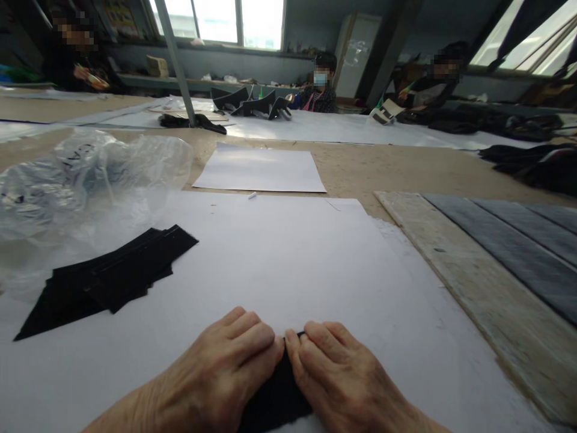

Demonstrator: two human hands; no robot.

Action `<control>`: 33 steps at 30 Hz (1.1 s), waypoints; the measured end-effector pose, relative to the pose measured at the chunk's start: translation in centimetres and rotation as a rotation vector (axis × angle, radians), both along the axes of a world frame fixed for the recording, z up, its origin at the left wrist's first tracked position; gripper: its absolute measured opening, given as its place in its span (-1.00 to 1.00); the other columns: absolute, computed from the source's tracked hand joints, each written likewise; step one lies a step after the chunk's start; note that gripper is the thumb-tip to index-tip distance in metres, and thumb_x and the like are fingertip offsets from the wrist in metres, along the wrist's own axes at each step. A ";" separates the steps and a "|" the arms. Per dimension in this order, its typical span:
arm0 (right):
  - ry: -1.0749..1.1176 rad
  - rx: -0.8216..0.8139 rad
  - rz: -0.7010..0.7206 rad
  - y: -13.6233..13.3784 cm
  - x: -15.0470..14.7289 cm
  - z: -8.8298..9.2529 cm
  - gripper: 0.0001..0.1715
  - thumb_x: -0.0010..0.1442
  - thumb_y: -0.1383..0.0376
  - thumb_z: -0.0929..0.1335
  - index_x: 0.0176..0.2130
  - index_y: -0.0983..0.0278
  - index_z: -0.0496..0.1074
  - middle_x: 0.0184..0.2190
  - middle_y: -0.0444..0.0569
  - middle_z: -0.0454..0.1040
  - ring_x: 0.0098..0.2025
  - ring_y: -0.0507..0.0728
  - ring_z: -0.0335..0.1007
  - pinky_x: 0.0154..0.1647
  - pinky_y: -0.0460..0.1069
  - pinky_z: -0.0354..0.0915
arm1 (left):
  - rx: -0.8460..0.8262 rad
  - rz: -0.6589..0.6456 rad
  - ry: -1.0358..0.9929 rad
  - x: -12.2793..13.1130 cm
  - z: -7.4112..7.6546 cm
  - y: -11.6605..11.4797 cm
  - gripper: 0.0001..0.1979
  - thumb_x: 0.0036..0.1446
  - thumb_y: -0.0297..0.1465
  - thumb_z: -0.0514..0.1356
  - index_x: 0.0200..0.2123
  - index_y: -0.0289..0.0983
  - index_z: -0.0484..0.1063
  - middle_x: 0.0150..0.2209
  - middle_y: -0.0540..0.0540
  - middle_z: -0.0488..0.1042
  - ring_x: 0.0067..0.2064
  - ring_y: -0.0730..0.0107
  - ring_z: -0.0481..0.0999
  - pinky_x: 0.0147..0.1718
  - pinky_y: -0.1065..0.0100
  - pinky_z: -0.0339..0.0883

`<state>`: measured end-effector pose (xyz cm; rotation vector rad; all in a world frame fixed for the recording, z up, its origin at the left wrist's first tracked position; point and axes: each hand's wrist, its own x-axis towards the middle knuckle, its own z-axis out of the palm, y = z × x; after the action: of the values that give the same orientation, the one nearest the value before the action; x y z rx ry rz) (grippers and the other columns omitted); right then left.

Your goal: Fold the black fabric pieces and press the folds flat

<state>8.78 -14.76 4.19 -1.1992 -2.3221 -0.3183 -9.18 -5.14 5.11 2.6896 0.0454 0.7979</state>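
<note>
A black fabric piece (277, 397) lies on the white sheet (279, 258) at the near edge of the view. My left hand (220, 361) is closed on the piece's far edge, its fingers curled and the thumb pressed in. Right beside it, my right hand (342, 373) pinches the same edge, the two thumbs almost touching. Much of the piece is hidden under both hands. To the left rests a fanned stack of black fabric pieces (121, 264), apart from my hands.
A crumpled clear plastic bag (99, 168) lies at the left. Beyond the sheet are a smaller white sheet (261, 168) and a white chalk stub (252, 195). A worn board (451, 258) with dark strips (518, 240) is on the right. Several people sit across the table.
</note>
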 end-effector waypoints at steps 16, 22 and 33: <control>-0.107 0.031 -0.024 0.4 -0.7 1.2 -0.61 0.23 0.54 0.09 -0.21 0.51 0.44 -0.37 0.07 0.42 -0.32 0.15 0.27 -0.33 0.04 0.28 | 0.058 0.045 0.029 -1.2 -0.4 -0.7 -0.74 0.23 -0.61 -0.12 -0.40 -0.44 0.32 -0.45 -0.13 0.29 -0.43 0.38 0.17 -0.50 0.31 0.05; -0.039 0.116 -0.050 1.4 -2.6 0.9 -0.63 0.12 0.57 0.12 -0.46 0.41 0.43 -0.49 0.06 0.37 -0.44 0.14 0.22 -0.48 0.02 0.19 | 0.016 0.039 -0.005 -1.0 -0.4 -0.8 -0.63 0.27 -0.58 -0.20 -0.52 -0.39 0.26 -0.51 -0.10 0.24 -0.46 0.40 0.13 -0.52 0.31 0.02; 0.133 -0.059 0.105 1.4 -1.5 -0.1 -0.63 0.22 0.54 0.09 -0.33 0.43 0.42 -0.32 0.11 0.39 -0.30 0.15 0.22 -0.33 0.03 0.26 | -0.109 0.111 -0.034 -4.0 0.0 -0.3 -0.73 0.15 -0.66 -0.05 -0.14 -0.49 0.35 -0.44 -0.16 0.28 -0.40 0.36 0.22 -0.46 0.35 0.23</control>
<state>7.28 -13.40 4.14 -1.0864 -2.2823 -0.1292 -13.21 -5.44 5.09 2.5887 0.2258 0.8488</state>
